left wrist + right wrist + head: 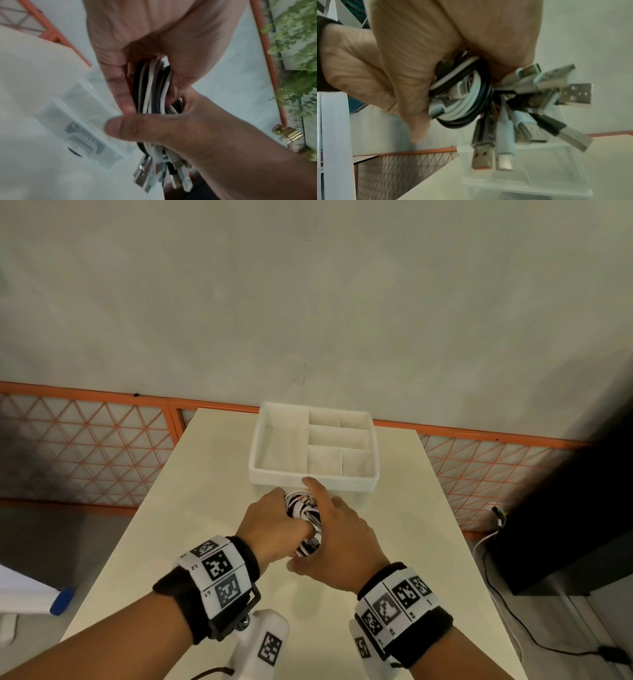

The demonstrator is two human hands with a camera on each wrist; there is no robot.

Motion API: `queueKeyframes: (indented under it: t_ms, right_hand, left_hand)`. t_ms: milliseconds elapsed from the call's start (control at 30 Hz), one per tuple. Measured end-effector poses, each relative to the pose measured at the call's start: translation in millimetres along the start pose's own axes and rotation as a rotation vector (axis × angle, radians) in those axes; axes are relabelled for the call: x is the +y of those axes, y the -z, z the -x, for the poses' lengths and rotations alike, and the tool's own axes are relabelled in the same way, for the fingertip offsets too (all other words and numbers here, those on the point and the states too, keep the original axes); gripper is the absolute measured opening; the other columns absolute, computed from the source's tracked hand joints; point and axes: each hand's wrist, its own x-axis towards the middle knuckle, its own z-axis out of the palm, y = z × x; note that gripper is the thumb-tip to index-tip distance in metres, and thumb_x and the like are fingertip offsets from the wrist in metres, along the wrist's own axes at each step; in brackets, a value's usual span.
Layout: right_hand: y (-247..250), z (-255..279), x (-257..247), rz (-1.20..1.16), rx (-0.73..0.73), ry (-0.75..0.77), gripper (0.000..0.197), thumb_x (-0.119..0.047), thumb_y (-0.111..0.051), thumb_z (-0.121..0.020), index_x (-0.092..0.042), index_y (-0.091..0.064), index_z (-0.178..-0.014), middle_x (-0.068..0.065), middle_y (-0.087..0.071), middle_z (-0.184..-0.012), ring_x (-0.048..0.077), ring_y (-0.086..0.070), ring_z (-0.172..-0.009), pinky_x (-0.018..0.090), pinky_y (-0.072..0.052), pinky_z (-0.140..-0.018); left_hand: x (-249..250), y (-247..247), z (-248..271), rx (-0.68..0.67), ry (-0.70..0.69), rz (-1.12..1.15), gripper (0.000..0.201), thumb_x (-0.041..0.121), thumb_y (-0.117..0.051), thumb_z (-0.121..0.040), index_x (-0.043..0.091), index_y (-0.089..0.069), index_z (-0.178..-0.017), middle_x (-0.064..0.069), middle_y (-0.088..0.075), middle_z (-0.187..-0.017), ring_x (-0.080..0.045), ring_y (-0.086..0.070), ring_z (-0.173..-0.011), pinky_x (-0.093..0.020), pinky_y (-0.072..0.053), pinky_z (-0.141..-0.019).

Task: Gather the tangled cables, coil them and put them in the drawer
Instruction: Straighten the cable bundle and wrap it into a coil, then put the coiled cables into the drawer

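Observation:
A coil of black and white cables (306, 510) is held between both hands just above the cream table (191, 525), in front of the drawer. My left hand (274, 518) grips the coil from the left. From the right, my right hand (337, 529) wraps it, with the forefinger stretched over the top and the thumb underneath. In the left wrist view the cable loops (150, 88) sit between my fingers, and the right thumb (123, 128) lies across them. Several USB plugs (556, 88) fan out of the coil (467, 97). The white divided drawer (262, 470) stands empty just behind the hands.
The drawer's translucent lower part (539, 182) stands on the table. An orange lattice fence (85, 446) runs behind the table. A black cabinet (565, 525) with floor cables (507, 611) is at the right, and a blue object (63, 601) is at the lower left.

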Motion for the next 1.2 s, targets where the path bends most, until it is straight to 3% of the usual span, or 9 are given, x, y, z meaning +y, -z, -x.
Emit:
queueKeyframes:
  t_ms: [133,333,500,567,700,867,933,1000,1200]
  right_hand:
    - [-0.3,-2.8,-1.1,0.086,0.026,0.019,0.107,-0.037,-0.078,-0.068,-0.042,-0.009,-0.15,0.0,-0.052,-0.119,0.026,-0.062,-0.101,0.043,-0.056,-0.083]
    - [-7.9,-0.1,0.0,0.188,0.005,0.041,0.093,-0.029,-0.07,-0.069,-0.039,-0.016,-0.145,-0.002,-0.055,-0.104,0.027,-0.063,-0.086,0.041,-0.056,-0.074]
    - [-19.0,2.9,3.6,0.208,-0.045,0.023,0.1,-0.037,-0.07,-0.07,-0.04,-0.01,-0.149,-0.002,-0.058,-0.11,0.027,-0.063,-0.093,0.036,-0.051,-0.079]
    - [-24.6,3.6,5.3,0.195,-0.068,0.023,0.102,-0.04,-0.071,-0.071,-0.038,-0.008,-0.151,-0.003,-0.059,-0.115,0.026,-0.064,-0.098,0.037,-0.052,-0.081]
    - [-30.9,1.0,13.7,0.199,-0.091,0.013,0.088,-0.036,-0.069,-0.069,-0.039,-0.02,-0.141,-0.006,-0.065,-0.103,0.024,-0.065,-0.09,0.032,-0.047,-0.074]
    - [-24.7,-10.0,27.6,0.173,-0.097,-0.074,0.08,-0.036,-0.068,-0.065,-0.04,-0.026,-0.133,-0.006,-0.068,-0.101,0.027,-0.066,-0.089,0.036,-0.054,-0.076]
    - [-18.1,-17.1,35.4,0.173,-0.084,-0.129,0.083,-0.038,-0.069,-0.063,-0.04,-0.026,-0.134,-0.003,-0.068,-0.105,0.03,-0.067,-0.091,0.037,-0.055,-0.076]
    - [-12.9,-24.2,42.6,0.184,-0.07,-0.17,0.088,-0.04,-0.071,-0.062,-0.041,-0.025,-0.136,-0.001,-0.067,-0.107,0.031,-0.066,-0.092,0.036,-0.054,-0.076]
    - [-9.5,-34.2,46.5,0.185,-0.066,-0.181,0.093,-0.039,-0.073,-0.06,-0.044,-0.023,-0.138,-0.002,-0.067,-0.103,0.03,-0.066,-0.088,0.037,-0.056,-0.076]
  left_hand:
    - [-1.4,-4.1,-0.2,0.074,0.0,0.068,0.022,0.018,-0.064,-0.07,0.02,-0.061,-0.092,-0.001,-0.07,-0.088,-0.021,-0.069,-0.081,-0.041,-0.062,-0.07]
    - [-10.8,-8.8,-3.8,0.074,0.018,-0.056,0.012,0.021,-0.061,-0.08,0.015,-0.056,-0.089,-0.003,-0.065,-0.087,-0.017,-0.062,-0.074,-0.024,-0.044,-0.053]
    - [-24.0,-13.5,-9.7,0.041,0.106,-0.113,0.021,0.026,-0.06,-0.074,0.016,-0.059,-0.093,-0.004,-0.068,-0.089,-0.024,-0.068,-0.076,-0.031,-0.056,-0.057]
    - [-28.5,-15.6,-11.3,0.023,0.138,-0.106,0.023,0.025,-0.059,-0.073,0.016,-0.06,-0.094,-0.005,-0.07,-0.088,-0.025,-0.07,-0.073,-0.03,-0.056,-0.052]
    - [-35.3,-17.3,-11.6,-0.07,0.156,-0.007,0.024,0.018,-0.063,-0.072,0.011,-0.063,-0.096,-0.007,-0.071,-0.09,-0.023,-0.071,-0.075,-0.025,-0.054,-0.051]
    - [-41.7,-9.3,-15.6,-0.383,0.059,0.204,0.021,0.017,-0.073,-0.084,0.025,-0.065,-0.101,0.004,-0.075,-0.093,-0.01,-0.068,-0.09,-0.028,-0.055,-0.072]
    - [-53.9,-7.7,-25.4,-0.425,0.144,0.353,0.034,0.013,-0.075,-0.083,0.023,-0.062,-0.114,0.002,-0.074,-0.098,-0.012,-0.066,-0.095,-0.033,-0.054,-0.079]
    - [-68.5,-13.7,-40.1,-0.367,0.293,0.503,0.039,0.007,-0.07,-0.085,0.013,-0.058,-0.122,-0.006,-0.068,-0.103,-0.02,-0.063,-0.097,-0.035,-0.053,-0.078]
    - [-71.1,-42.7,-78.5,-0.214,0.53,0.832,0.007,0.003,-0.059,-0.083,0.008,-0.063,-0.086,-0.008,-0.059,-0.084,-0.02,-0.057,-0.075,-0.034,-0.049,-0.071]
